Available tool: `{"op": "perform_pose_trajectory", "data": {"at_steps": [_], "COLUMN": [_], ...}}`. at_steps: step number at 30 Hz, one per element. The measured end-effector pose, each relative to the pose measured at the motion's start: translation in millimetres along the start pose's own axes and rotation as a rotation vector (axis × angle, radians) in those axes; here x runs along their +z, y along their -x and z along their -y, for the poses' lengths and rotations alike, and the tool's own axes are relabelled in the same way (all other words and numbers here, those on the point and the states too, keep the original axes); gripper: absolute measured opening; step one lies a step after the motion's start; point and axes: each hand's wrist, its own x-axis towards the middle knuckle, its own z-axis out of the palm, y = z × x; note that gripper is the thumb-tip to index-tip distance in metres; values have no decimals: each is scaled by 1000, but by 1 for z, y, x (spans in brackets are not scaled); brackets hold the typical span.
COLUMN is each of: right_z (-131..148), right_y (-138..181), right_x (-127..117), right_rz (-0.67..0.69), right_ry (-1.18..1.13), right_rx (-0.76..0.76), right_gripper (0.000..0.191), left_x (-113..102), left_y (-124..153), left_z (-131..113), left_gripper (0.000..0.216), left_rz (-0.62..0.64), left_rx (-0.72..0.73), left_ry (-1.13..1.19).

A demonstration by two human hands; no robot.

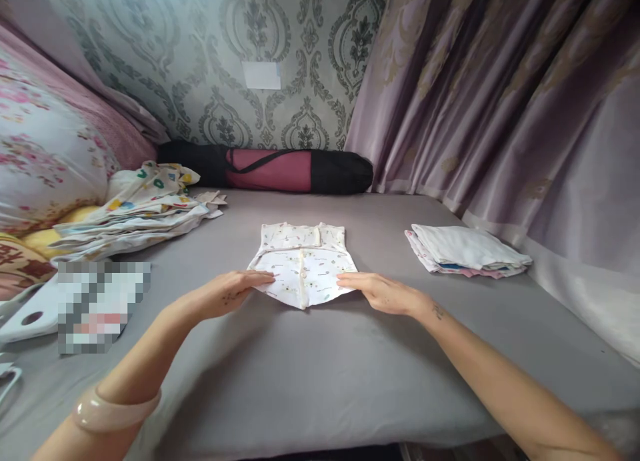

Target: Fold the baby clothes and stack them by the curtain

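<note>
A small white baby garment (320, 264) with a tiny printed pattern lies in front of me on the grey bed sheet. A button placket runs down its middle, and its upper part forms a folded band. My left hand (233, 293) is closed on its lower left edge, with straight fingers on top of the cloth. On the lower right edge, my right hand (383, 291) has the same hold. Both thumbs are hidden. The near hem between the hands comes to a blunt point.
To the right sits a stack of folded clothes (470, 251). Loose printed clothes (145, 211) are heaped at the left, by a floral pillow (50, 147). A black and maroon long bag (270, 170) lies along the wall. A white holed object (35, 317) is at the left, beside a blurred patch.
</note>
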Motion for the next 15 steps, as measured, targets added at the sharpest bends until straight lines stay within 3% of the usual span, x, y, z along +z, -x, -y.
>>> {"op": "perform_pose_trajectory", "data": {"at_steps": [5,11,15], "right_z": [18,33,27], "right_y": [11,35,26], "right_x": [-17,-8,-10], "right_rz": [48,132,138], "right_ry": [-146,-170,-232], "right_rx": [13,32,48], "right_gripper": [69,64,62], "left_x": [-16,-4,-3], "left_y": [9,32,24], "left_z": [-20,-42,-39], "left_gripper": [43,43,36], "left_rz": [24,104,71], "left_rx": [-115,-153,-241], "left_ry": [141,172,163]}}
